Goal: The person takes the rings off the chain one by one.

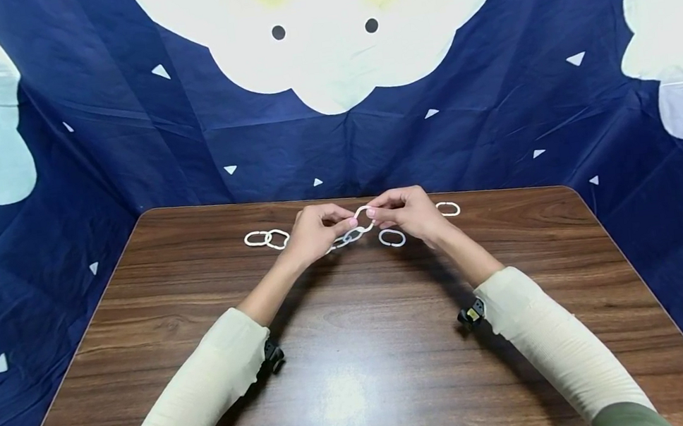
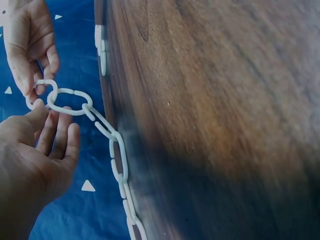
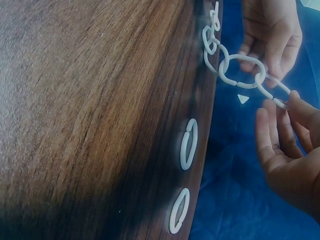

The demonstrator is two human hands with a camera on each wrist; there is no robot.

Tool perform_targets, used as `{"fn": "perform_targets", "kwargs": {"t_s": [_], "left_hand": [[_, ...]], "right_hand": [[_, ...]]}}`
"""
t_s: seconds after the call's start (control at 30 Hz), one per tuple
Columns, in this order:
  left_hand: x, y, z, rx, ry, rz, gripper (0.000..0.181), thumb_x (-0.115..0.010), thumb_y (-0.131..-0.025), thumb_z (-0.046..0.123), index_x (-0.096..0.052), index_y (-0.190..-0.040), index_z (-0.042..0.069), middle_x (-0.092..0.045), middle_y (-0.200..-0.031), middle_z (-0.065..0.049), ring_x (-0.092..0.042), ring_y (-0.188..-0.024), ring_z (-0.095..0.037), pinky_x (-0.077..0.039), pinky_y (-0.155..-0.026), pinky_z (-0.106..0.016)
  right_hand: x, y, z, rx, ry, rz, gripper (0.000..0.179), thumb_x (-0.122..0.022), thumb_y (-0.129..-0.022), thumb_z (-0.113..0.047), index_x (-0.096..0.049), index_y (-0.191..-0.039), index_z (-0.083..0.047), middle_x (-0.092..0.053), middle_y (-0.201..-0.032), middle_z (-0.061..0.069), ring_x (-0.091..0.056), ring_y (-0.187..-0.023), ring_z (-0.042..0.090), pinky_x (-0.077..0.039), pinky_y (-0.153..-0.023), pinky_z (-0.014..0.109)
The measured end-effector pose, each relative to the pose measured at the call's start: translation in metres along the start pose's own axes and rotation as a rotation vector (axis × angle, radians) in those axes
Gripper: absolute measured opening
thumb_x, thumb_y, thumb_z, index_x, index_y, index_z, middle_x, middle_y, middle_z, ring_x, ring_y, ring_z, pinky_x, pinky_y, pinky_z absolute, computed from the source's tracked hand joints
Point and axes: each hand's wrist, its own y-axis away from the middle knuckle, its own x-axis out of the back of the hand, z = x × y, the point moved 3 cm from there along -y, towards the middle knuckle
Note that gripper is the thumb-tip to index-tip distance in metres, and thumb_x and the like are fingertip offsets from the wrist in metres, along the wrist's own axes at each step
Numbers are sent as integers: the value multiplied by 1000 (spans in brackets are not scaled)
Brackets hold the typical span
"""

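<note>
Both hands are raised close together over the far edge of the wooden table. Between them is a white oval plastic chain link (image 1: 362, 209), the end one of a white chain (image 2: 119, 155). My left hand (image 1: 313, 231) pinches this link on one side with thumb and fingertips. On its other side my right hand (image 1: 408, 210) pinches it the same way. A second link (image 3: 242, 59) passes through the end link and hangs below the fingers. From there the chain runs down to the left, partly hidden behind my left hand in the head view, with more links (image 1: 256, 238) lying on the table.
Two loose white links lie near the table's far edge on the right, one nearer (image 1: 392, 238) and one farther right (image 1: 447, 208). The brown wooden table (image 1: 355, 325) ends at a blue cloth (image 1: 334, 150) with white cloud figures, hanging behind and at both sides.
</note>
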Motion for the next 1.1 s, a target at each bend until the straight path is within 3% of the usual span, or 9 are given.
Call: {"fn": "perform_targets", "kwargs": {"t_s": [0.1,0.53,0.83,1.03,1.1], "left_hand": [[2,1,-1,4,-1,-5,15,-87,-102,21,-89,-111,9,-88,-102,-8,-73,-87,-11,-54,-82,-26],[6,5,-6,12,-44,-22,18,-87,-102,24,-89,-113,11,-89,-107,-7,-77,-96,-20,-55,-87,-30],[7,7,-11,14,-52,-21,17,-88,-101,26,-90,-113,14,-88,-107,-4,-76,-95,-15,-56,-87,-29],[6,8,-11,5,-42,-52,21,-94,-95,21,-89,-112,11,-89,-107,-7,-81,-98,-21,-58,-86,-30],[5,9,-11,6,-42,-65,21,-94,-94,19,-88,-112,10,-89,-106,-7,-82,-97,-22,-59,-87,-32]], "right_hand": [[0,-1,0,3,7,4,26,-82,-102,-3,-78,-123,13,-85,-98,12,-79,-82,11,-66,-100,59],[1,-2,2,12,16,-3,28,-82,-103,-4,-77,-124,14,-80,-84,-10,-78,-81,9,-68,-96,53],[1,-2,2,16,16,6,25,-83,-102,-4,-79,-121,12,-84,-90,0,-80,-84,15,-70,-92,47],[1,-2,2,15,20,4,25,-83,-102,-4,-80,-122,11,-82,-86,-6,-81,-86,20,-70,-88,40],[1,-2,1,15,20,4,25,-83,-102,-5,-80,-121,11,-84,-90,5,-80,-85,17,-70,-87,40]]}}
